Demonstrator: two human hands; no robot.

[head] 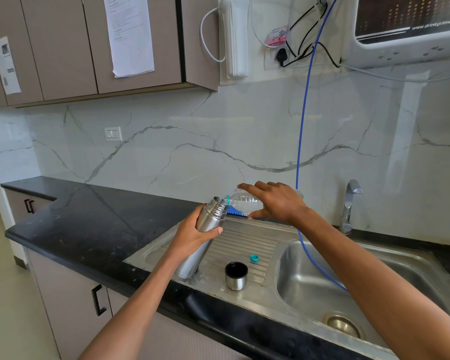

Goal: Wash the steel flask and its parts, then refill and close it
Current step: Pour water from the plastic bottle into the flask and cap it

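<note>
My left hand [192,233] grips the steel flask [210,216] around its upper body. The flask leans to the right, its base resting on the steel drainboard [247,237]. My right hand [276,201] holds a clear plastic water bottle [242,201] tipped on its side, with its teal-ringed neck at the flask's open threaded mouth. The flask's steel cup lid [236,276] stands mouth-up on the drainboard. A small teal bottle cap [254,258] lies just beyond it.
The sink basin [348,276] with its drain is at the right, and a blue hose [303,120] hangs into it. A tap [350,203] stands behind the basin. A blue brush [234,211] lies behind the flask. Black countertop [89,216] stretches left.
</note>
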